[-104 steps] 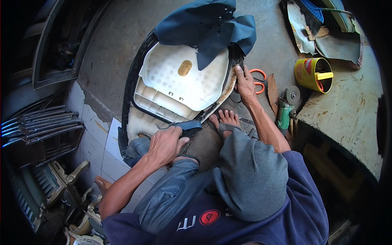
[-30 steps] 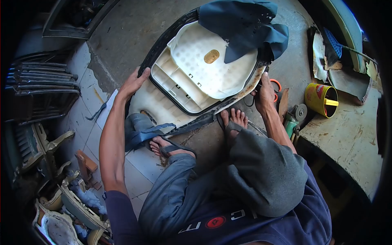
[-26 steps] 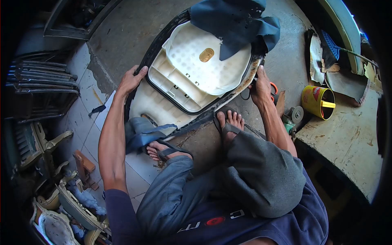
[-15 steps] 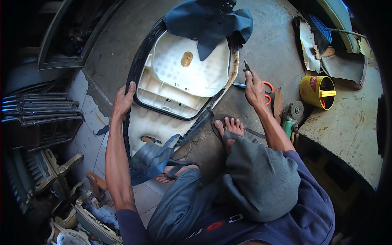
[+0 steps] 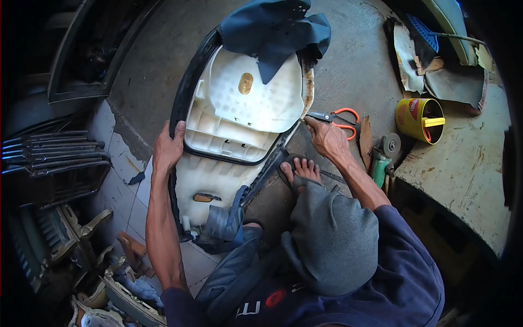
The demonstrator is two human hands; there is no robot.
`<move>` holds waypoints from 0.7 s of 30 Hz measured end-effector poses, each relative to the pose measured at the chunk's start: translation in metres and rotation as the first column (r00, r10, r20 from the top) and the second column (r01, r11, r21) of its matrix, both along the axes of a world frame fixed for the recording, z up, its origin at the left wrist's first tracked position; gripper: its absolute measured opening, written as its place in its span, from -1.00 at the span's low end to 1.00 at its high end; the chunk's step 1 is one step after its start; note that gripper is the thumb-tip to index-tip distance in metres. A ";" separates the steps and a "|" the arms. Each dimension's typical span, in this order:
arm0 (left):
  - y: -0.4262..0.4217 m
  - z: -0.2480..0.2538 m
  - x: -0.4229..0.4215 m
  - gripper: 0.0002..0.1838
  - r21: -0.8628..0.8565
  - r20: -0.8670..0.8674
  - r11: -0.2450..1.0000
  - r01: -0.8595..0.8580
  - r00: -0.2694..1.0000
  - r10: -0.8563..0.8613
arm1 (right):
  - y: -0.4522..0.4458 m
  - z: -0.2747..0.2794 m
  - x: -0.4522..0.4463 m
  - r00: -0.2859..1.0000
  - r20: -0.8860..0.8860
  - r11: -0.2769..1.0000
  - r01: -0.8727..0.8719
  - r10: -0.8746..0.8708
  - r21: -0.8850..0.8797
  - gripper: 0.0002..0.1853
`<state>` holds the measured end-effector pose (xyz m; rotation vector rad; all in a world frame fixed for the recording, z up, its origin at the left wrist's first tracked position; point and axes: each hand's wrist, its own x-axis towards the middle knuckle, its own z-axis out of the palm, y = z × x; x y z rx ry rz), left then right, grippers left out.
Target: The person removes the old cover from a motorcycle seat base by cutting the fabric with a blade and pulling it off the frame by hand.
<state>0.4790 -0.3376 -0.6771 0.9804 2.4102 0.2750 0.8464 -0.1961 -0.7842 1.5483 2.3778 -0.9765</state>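
One grey concrete floor (image 5: 359, 65) spreads under my work, with one pale, scuffed bench (image 5: 457, 185) to my right. One long white plastic seat base with a black rim (image 5: 218, 173) lies in front of me, its near end by my left leg. Two pieces of blue-grey cover material hang on it: one large ragged flap (image 5: 267, 32) across the far end, one smaller crumpled piece (image 5: 222, 226) at the near end. One round yellow tub with a red label (image 5: 404, 117) is by the bench's far corner; a yellow bar crosses its mouth, and something red inside is too small to name. My left hand (image 5: 169, 146) is clamped on the base's left rim. My right hand (image 5: 329, 140) is at its right edge; I cannot tell whether it grips anything. Beyond that hand are one green angle grinder (image 5: 379, 168), one pair of orange-handled scissors (image 5: 329, 117) and one thin brown wooden strip (image 5: 365, 141). Two oval openings pierce the base.
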 end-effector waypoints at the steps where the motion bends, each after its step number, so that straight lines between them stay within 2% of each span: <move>1: -0.001 -0.004 -0.001 -0.22 -0.005 0.025 1.000 -0.031 0.999 0.031 | 0.003 0.005 -0.001 0.999 0.027 1.000 -0.027 0.028 -0.014 -0.63; 7: -0.004 -0.022 -0.002 -0.25 0.003 0.037 0.996 -0.092 0.995 0.092 | 0.016 0.040 -0.010 0.976 0.198 0.992 -0.069 0.089 -0.103 -0.60; 9: -0.001 -0.025 -0.003 -0.25 0.003 0.025 0.994 -0.106 0.994 0.106 | 0.019 0.039 -0.011 0.972 0.219 0.994 -0.062 0.081 -0.093 -0.59; 11: 0.001 -0.028 -0.004 -0.26 0.029 0.027 0.995 -0.100 0.995 0.100 | 0.018 0.036 -0.013 0.965 0.214 0.988 -0.146 0.152 -0.045 -0.53; 15: -0.003 -0.031 -0.004 -0.24 0.050 0.083 0.991 -0.125 0.989 0.121 | 0.006 0.014 -0.018 0.956 0.260 0.990 -0.139 0.140 -0.022 -0.55; 16: -0.004 -0.033 -0.006 -0.24 0.054 0.086 0.991 -0.126 0.989 0.121 | 0.010 -0.005 -0.007 0.985 0.051 0.910 0.172 -0.165 -0.377 -0.58; 17: -0.001 -0.035 -0.007 -0.24 0.087 0.077 0.987 -0.131 0.989 0.125 | 0.022 -0.024 0.001 0.864 -0.048 0.631 0.327 -0.501 -0.704 -0.60; 19: -0.004 -0.034 -0.006 -0.25 0.084 0.066 0.987 -0.140 0.989 0.135 | 0.019 -0.028 0.004 0.875 -0.131 0.685 0.264 -0.467 -0.679 -0.63; 20: -0.005 -0.037 -0.006 -0.24 0.099 0.045 0.986 -0.138 0.990 0.134 | 0.018 -0.033 0.005 0.949 -0.200 0.920 0.159 -0.242 -0.359 -0.64; 21: -0.003 -0.036 -0.005 -0.24 0.088 0.041 0.987 -0.135 0.990 0.132 | 0.009 -0.029 0.004 0.985 -0.169 1.000 0.015 -0.017 -0.014 -0.64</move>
